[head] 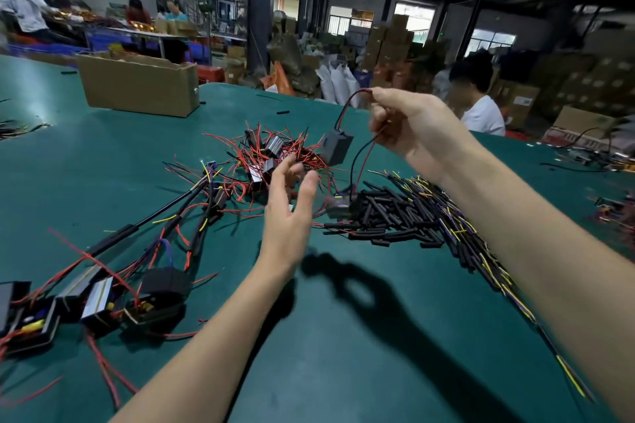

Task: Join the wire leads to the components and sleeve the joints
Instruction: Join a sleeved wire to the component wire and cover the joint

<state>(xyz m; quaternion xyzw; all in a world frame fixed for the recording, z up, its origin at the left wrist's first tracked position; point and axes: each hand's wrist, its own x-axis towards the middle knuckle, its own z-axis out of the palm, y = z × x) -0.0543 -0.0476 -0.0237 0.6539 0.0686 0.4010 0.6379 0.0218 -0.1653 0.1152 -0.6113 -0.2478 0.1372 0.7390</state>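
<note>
My left hand point(292, 213) hovers over the table point(343, 336) mid-surface, fingers loose, tips blurred. Beyond it, my right hand point(409, 129) pinches red and black leads point(348, 105); a blurred black component point(335, 147) dangles above the sleeves point(388, 216).

Ahead of me on the green table point(343, 336) an open cardboard box point(139, 84) sits at the far left. Across the far edge a person in a white shirt point(482, 113) sits. Behind them stacked cartons point(395, 41) fill the hall, and more people point(31, 10) work at benches far left.
</note>
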